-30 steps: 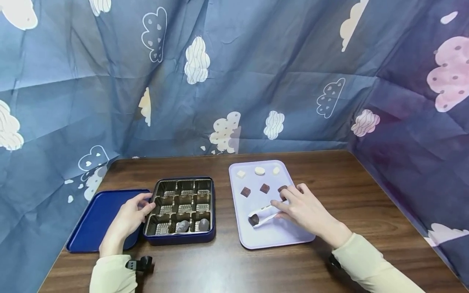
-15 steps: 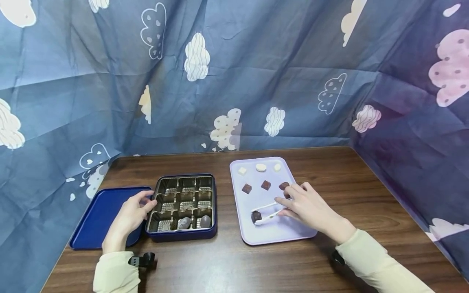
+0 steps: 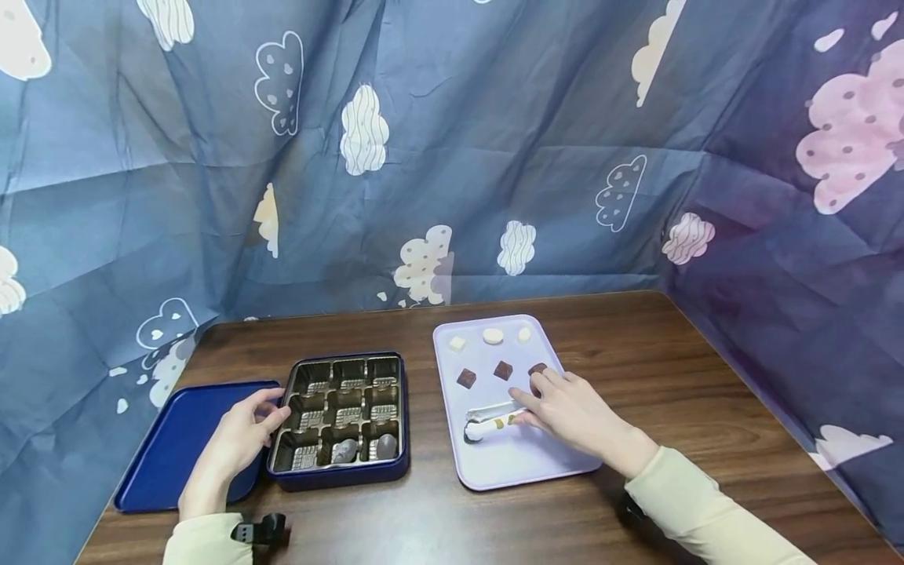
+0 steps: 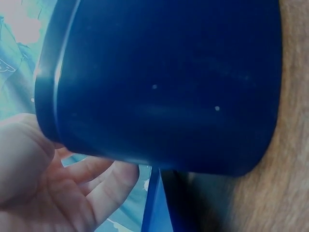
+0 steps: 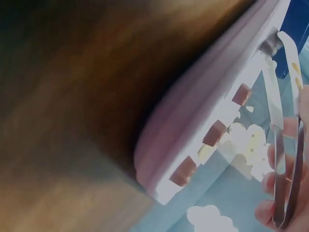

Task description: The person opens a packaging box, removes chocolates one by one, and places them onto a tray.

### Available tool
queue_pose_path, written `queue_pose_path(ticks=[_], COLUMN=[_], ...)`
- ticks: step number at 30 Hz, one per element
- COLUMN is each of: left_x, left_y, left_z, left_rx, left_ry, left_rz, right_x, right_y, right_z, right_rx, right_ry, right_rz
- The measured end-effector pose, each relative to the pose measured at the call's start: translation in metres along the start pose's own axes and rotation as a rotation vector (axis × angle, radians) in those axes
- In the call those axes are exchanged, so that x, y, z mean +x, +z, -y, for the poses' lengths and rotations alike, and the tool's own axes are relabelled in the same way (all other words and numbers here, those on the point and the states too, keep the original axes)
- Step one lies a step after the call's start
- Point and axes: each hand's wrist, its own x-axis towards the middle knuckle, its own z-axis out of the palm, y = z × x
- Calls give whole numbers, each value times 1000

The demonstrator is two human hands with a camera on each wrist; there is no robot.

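Note:
A dark blue tin [image 3: 339, 477] with a gold-coloured divided insert stands at left. My left hand [image 3: 233, 439] holds its left rim, thumb on the edge; the left wrist view shows fingers against the tin's blue wall [image 4: 164, 121]. Two grey chocolates sit in the front row, one in the middle compartment [image 3: 344, 450], one in the right [image 3: 386, 446]. My right hand [image 3: 568, 408] grips white tongs [image 3: 487, 428] with a yellow pattern over a lavender tray [image 3: 523, 471]. A dark chocolate [image 5: 270, 44] is between the tong tips, mostly hidden in the head view.
Brown square chocolates [image 3: 503, 370] and white ones [image 3: 493, 336] lie in two rows on the tray's far half. The blue lid [image 3: 184, 439] lies left of the tin, partly under my left hand. A cloud-patterned cloth [image 3: 424, 157] hangs behind the wooden table [image 3: 395, 526].
The tongs have turned and shifted slightly left on the tray, and their tips now cover most of the dark chocolate. The left hand stays at the tin; the head view has tilted.

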Motion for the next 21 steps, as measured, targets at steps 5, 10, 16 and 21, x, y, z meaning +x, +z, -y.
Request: queue_pose_path(ticks=[5,10,16,21], left_x=[-2,-6,-6,-2], left_y=[0,-1,0,1], left_z=[-1,5,5,0], left_rx=[-4,7,12,12], left_ry=[6,-6,-3,3], left_rz=[-4,-10,-12,-10], right_x=[1,7,19,42], right_y=[-2,-1,-10,-19], right_z=[1,4,2,5], right_rx=[-23,-23,36,60], right_ry=[-18,7,83,86], right_rz=[5,8,57,28])
